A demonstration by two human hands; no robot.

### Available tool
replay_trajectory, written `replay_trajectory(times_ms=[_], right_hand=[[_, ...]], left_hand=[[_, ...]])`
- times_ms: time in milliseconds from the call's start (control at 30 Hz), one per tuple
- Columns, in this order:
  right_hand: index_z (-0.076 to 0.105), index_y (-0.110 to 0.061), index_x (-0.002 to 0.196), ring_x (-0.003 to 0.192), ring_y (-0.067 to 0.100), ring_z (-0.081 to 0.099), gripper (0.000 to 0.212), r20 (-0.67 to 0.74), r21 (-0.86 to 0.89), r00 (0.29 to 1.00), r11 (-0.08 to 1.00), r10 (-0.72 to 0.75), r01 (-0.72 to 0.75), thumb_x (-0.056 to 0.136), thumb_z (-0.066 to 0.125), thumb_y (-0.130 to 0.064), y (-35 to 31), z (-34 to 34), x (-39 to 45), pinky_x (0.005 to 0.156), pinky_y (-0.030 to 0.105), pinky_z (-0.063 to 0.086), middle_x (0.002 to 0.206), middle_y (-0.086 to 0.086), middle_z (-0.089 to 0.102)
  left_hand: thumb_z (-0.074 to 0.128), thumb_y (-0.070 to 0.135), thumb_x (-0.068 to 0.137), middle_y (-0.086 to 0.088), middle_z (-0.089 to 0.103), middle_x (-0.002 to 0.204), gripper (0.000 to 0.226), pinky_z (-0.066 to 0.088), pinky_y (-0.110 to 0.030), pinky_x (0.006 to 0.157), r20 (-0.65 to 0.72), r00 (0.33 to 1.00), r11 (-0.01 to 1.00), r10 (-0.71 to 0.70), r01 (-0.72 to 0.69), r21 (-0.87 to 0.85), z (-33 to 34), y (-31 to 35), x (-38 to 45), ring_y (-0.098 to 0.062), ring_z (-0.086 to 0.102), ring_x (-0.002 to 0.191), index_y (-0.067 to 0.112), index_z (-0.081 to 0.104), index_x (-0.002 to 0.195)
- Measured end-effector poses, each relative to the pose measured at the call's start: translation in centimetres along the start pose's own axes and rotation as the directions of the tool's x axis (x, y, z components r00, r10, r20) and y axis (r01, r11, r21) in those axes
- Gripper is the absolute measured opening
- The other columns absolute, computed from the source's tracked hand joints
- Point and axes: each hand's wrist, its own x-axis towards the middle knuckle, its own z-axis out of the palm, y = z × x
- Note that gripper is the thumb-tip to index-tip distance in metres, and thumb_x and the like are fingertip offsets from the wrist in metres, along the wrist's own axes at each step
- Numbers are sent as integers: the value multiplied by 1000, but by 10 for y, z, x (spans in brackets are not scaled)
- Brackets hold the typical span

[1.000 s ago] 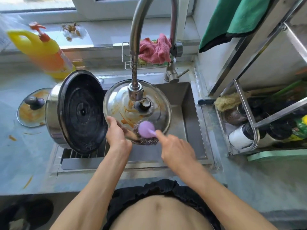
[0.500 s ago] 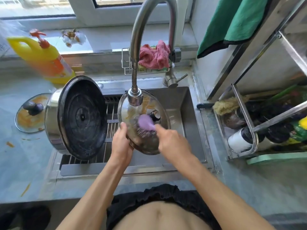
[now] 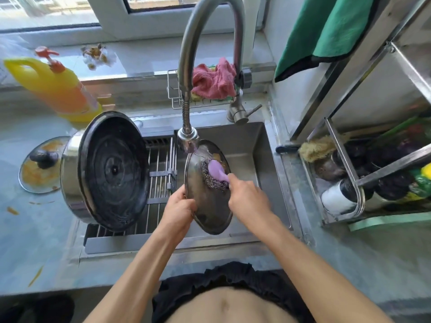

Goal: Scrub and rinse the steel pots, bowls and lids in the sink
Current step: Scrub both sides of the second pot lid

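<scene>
A round steel-rimmed lid [image 3: 211, 206] stands on edge over the sink [image 3: 251, 145], just under the tap head [image 3: 187, 142]. My left hand [image 3: 178, 209] grips its left rim. My right hand [image 3: 248, 200] holds the purple handle of a steel-wool scrubber [image 3: 215, 174], which presses against the lid's upper face. A large steel pot [image 3: 105, 171] lies on its side on the drain rack at the sink's left, its blackened bottom facing me. A second, sauce-smeared glass lid [image 3: 42, 164] rests on the counter to the far left.
A yellow soap bottle [image 3: 56, 86] stands behind the pot. A wire caddy with a pink cloth [image 3: 214, 80] hangs behind the tap. A steel shelf rack [image 3: 349, 173] with brushes and bottles stands at the right; a green towel [image 3: 326, 31] hangs above it.
The lid has turned from facing me to standing nearly edge-on, and it has shifted right. The scrubber has moved up from the lid's lower edge to its upper part.
</scene>
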Motion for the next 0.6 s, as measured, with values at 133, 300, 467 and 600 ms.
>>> replay_trajectory(times_ms=[133, 300, 467, 600], right_hand=[[38, -41, 140, 79, 37, 60, 54, 29, 23, 982, 982, -189, 188, 95, 41, -10, -13, 12, -19, 60, 38, 41, 86, 11, 59], [48, -30, 128, 80, 39, 62, 33, -29, 123, 998, 990, -58, 61, 99, 40, -15, -3, 10, -6, 59, 39, 40, 84, 14, 61], [49, -27, 126, 89, 39, 62, 29, -62, 147, 998, 989, 23, -14, 100, 40, -18, -6, 18, 5, 64, 38, 39, 92, 17, 63], [46, -34, 131, 87, 41, 60, 37, 8, 142, 994, 984, -113, 110, 98, 40, -18, -16, 23, -2, 65, 39, 42, 94, 19, 64]], left_hand=[[37, -29, 72, -18, 75, 93, 56, 56, -40, 74, -19, 1000, 1000, -2, 2, 22, -7, 0, 3, -33, 70, 90, 4, 70, 102], [40, -26, 68, -20, 73, 97, 56, 52, -50, 84, -6, 999, 988, 53, -52, 144, -10, 1, 4, -37, 68, 96, 9, 71, 99], [36, -29, 69, -16, 74, 86, 57, 58, -42, 73, -71, 991, 973, 112, -95, 209, -5, 3, 7, -32, 70, 87, 8, 71, 93], [36, -28, 69, -11, 76, 83, 57, 59, -38, 70, -148, 979, 965, 138, -99, 243, -7, -7, 5, -27, 70, 83, 9, 73, 93]])
